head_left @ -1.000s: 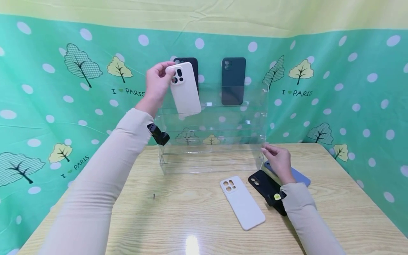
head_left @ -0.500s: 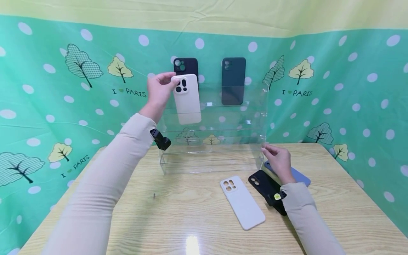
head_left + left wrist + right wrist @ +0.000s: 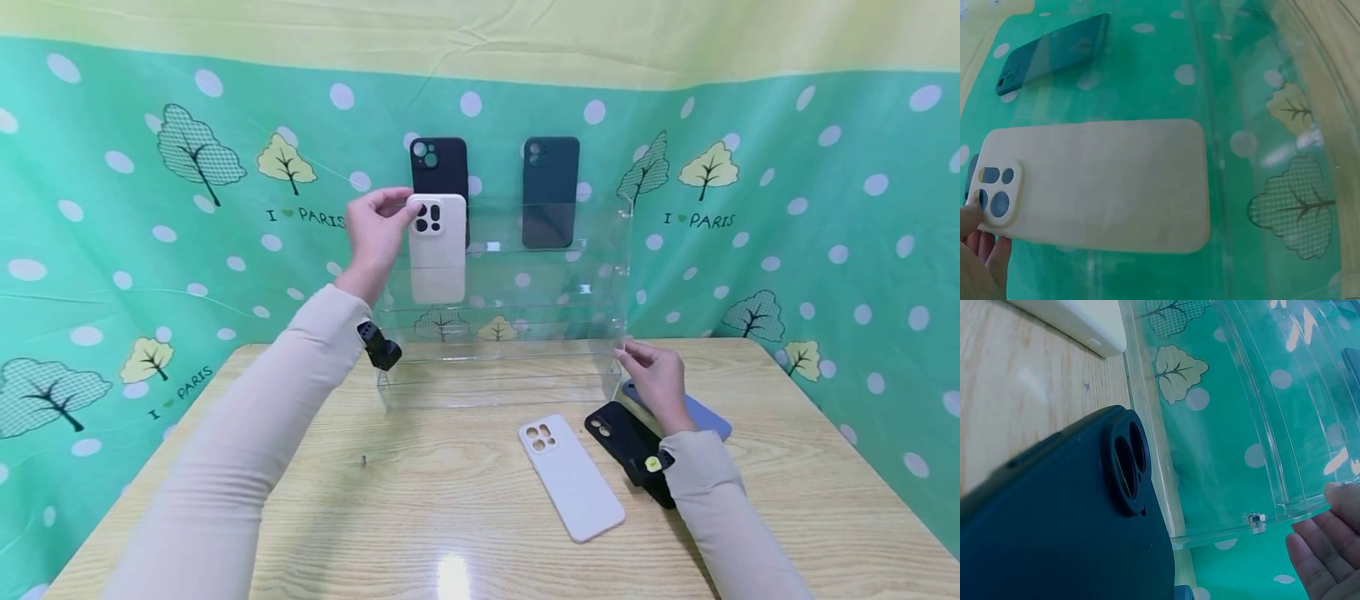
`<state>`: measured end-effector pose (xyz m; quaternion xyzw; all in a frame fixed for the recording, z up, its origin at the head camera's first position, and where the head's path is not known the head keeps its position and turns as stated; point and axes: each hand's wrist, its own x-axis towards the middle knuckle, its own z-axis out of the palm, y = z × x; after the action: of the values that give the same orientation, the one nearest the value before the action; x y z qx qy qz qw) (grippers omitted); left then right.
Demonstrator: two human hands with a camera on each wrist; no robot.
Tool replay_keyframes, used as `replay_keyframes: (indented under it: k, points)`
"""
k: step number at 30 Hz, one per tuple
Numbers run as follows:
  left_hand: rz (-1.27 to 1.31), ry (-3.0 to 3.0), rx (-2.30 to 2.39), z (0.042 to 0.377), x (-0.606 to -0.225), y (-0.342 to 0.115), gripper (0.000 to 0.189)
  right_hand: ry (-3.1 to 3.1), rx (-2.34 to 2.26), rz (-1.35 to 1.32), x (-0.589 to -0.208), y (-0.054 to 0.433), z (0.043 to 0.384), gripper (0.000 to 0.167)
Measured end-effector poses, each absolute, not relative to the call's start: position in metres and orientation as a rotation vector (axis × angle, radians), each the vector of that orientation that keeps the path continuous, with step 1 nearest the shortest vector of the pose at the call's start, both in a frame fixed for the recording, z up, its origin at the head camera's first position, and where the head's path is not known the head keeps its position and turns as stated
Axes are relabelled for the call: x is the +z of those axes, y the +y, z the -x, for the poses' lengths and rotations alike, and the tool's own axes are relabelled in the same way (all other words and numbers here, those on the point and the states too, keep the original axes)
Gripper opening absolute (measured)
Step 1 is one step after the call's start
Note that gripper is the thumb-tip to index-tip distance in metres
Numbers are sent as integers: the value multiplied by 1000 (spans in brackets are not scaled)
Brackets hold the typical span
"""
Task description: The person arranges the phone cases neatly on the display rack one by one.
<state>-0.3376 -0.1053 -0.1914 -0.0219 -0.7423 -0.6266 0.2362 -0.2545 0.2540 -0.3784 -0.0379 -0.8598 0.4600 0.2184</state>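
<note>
My left hand (image 3: 372, 237) pinches a cream phone case (image 3: 438, 275) at its upper left corner, thumb over the camera cutouts. The case is upright with its back towards me, at an upper tier of a clear tiered display stand (image 3: 525, 392). Whether its bottom edge touches the shelf I cannot tell. Behind it a black phone case (image 3: 441, 173) stands on the top tier, partly hidden. A dark slate phone case (image 3: 551, 179) leans on the top tier farther right. My right hand (image 3: 656, 379) grips the stand's right side edge between thumb and fingers, low down.
On the wooden table (image 3: 420, 517), right of centre, lie a white phone case (image 3: 573, 483), another black phone case (image 3: 618, 433) and a blue phone case (image 3: 708, 417) under my right forearm and hand. A patterned green curtain (image 3: 765, 133) hangs behind and on both sides.
My left hand has lowered the cream phone case and turned it from tilted to upright, uncovering more of the black case behind. The right hand stays on the stand.
</note>
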Motion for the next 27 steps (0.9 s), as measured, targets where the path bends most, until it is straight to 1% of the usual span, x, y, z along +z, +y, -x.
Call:
replay_keyframes:
  k: [7,16,27]
  points:
    - [17,-1956,-1747,338,-202,-111,30,-2383,1278,101,-379,254,255,32]
    - [-3,-1926,-1729,341,-210,-107,30,-2386,1287,124,-380,254,253,32]
    - [7,-1983,-1685,338,-209,-109,32,-2380,1291,122,-379,254,254,32]
